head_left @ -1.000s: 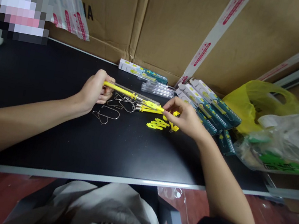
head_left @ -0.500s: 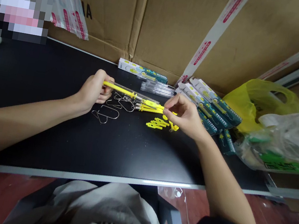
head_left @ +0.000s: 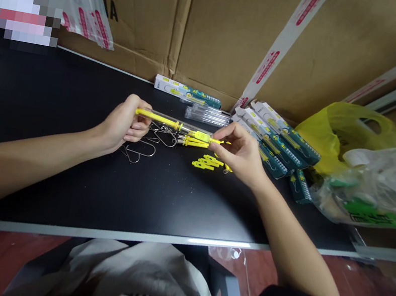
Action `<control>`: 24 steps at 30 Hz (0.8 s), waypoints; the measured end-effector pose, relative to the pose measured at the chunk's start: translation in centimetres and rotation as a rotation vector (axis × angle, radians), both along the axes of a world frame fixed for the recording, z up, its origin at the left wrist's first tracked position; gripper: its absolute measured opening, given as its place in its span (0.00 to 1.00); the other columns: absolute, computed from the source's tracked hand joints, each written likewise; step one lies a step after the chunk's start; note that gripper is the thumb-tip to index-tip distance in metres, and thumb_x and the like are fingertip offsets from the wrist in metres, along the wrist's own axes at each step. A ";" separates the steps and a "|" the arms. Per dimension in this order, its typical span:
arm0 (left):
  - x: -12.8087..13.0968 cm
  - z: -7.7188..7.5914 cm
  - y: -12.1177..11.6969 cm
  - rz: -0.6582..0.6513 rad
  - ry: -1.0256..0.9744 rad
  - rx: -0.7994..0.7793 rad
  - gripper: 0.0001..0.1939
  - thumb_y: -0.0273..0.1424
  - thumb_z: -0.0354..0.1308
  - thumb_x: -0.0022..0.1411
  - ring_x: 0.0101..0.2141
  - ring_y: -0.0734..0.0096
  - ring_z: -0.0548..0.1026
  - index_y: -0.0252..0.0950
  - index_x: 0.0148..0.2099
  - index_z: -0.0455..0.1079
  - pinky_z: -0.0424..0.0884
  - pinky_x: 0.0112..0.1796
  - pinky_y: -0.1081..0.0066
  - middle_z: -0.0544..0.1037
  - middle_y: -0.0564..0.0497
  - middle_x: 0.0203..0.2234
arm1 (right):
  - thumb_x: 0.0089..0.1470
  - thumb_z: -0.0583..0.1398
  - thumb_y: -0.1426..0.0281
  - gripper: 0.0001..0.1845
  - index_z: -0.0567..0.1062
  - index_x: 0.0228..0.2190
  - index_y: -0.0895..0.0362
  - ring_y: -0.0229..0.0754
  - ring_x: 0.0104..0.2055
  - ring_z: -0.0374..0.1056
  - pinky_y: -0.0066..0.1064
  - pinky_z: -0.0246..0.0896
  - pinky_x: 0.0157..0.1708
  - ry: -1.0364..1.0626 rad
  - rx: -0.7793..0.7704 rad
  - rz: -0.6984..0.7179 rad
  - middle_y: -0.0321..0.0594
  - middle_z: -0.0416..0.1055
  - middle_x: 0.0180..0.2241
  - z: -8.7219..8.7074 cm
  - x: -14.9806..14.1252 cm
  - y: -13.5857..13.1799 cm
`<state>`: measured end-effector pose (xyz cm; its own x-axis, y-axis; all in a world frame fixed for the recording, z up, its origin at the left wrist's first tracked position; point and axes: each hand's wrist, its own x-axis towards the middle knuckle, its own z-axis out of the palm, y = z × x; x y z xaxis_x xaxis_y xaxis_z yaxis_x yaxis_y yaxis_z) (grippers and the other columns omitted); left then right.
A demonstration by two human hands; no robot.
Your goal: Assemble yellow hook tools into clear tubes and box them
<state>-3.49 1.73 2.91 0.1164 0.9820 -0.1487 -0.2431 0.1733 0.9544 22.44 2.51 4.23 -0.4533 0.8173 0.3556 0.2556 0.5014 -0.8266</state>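
My left hand (head_left: 129,123) is closed around the left end of a clear plastic tube (head_left: 165,114). Inside the tube, which is held tilted a little above the table, lies a yellow rod (head_left: 157,118). At its right end my right hand (head_left: 238,150) pinches a slim yellow plastic piece (head_left: 202,136), partly within the tube. Beneath them are several bent metal wire hooks (head_left: 140,150) and yellow rods with metal ends (head_left: 195,143). Nearer to me lie several flat yellow tabs (head_left: 206,162). My right fingers partly hide more yellow parts.
Several empty-looking clear tubes (head_left: 207,115) lie behind my hands, beside a printed narrow box (head_left: 187,91). More such boxes (head_left: 274,136) are stacked to the right, next to yellow and clear plastic bags (head_left: 341,137). Large cardboard (head_left: 226,30) stands along the back of the black table (head_left: 157,202).
My right hand has moved slightly left, closer to the tube's end, with the yellow piece pushed further in. My left hand keeps its hold on the tube.
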 end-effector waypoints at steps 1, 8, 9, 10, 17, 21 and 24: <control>0.1 0.1 -0.1 -0.001 -0.011 -0.018 0.19 0.30 0.39 0.65 0.09 0.84 0.47 0.36 0.21 0.56 0.44 0.10 0.81 0.50 0.59 0.11 | 0.49 0.68 0.61 0.16 0.69 0.30 0.55 0.34 0.30 0.64 0.27 0.63 0.30 0.009 0.002 -0.009 0.35 0.68 0.32 0.1 0.0 0.0; 0.4 0.1 -0.4 0.047 -0.036 -0.108 0.22 0.35 0.43 0.68 0.09 0.86 0.47 0.35 0.21 0.57 0.42 0.10 0.82 0.52 0.60 0.12 | 0.44 0.70 0.60 0.19 0.70 0.34 0.54 0.36 0.32 0.68 0.30 0.68 0.35 0.105 -0.070 -0.014 0.35 0.70 0.32 1.2 -0.3 -0.7; 0.4 0.1 -0.4 0.038 -0.053 -0.112 0.21 0.34 0.43 0.68 0.09 0.86 0.47 0.35 0.21 0.57 0.43 0.10 0.82 0.52 0.60 0.12 | 0.44 0.70 0.60 0.20 0.70 0.35 0.53 0.37 0.33 0.69 0.31 0.68 0.37 0.104 -0.084 -0.016 0.34 0.71 0.32 1.4 -0.3 -0.8; 0.4 0.1 -0.4 0.027 -0.068 -0.114 0.22 0.34 0.42 0.68 0.10 0.86 0.47 0.35 0.21 0.56 0.43 0.10 0.82 0.52 0.60 0.12 | 0.44 0.70 0.60 0.20 0.69 0.36 0.53 0.38 0.33 0.70 0.32 0.69 0.38 0.098 -0.095 -0.016 0.34 0.71 0.31 1.5 -0.3 -0.8; 0.1 -0.2 -0.1 0.008 -0.117 -0.108 0.22 0.34 0.42 0.67 0.10 0.85 0.47 0.35 0.20 0.57 0.43 0.09 0.82 0.52 0.60 0.12 | 0.49 0.67 0.61 0.18 0.70 0.40 0.55 0.40 0.36 0.72 0.32 0.68 0.35 -0.091 -0.095 0.028 0.39 0.75 0.35 3.4 2.5 0.2; 0.2 -0.2 -0.1 0.013 -0.102 -0.104 0.21 0.33 0.43 0.67 0.10 0.85 0.47 0.35 0.21 0.57 0.43 0.09 0.82 0.51 0.60 0.12 | 0.51 0.64 0.63 0.10 0.75 0.29 0.57 0.38 0.29 0.68 0.30 0.62 0.29 -0.549 0.007 -0.068 0.37 0.73 0.27 4.7 4.7 0.5; 0.3 -0.1 -0.1 0.023 -0.081 -0.107 0.21 0.32 0.42 0.67 0.09 0.85 0.47 0.35 0.21 0.56 0.43 0.09 0.82 0.51 0.60 0.12 | 0.50 0.62 0.65 0.07 0.76 0.30 0.56 0.38 0.29 0.68 0.29 0.61 0.30 -0.815 -0.029 -0.001 0.36 0.74 0.28 4.9 5.8 0.3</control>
<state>-3.24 1.59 2.84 0.1099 0.9635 -0.2441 -0.3238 0.2669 0.9077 28.19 2.82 9.14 -0.5599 0.8216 -0.1073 0.7828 0.4820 -0.3936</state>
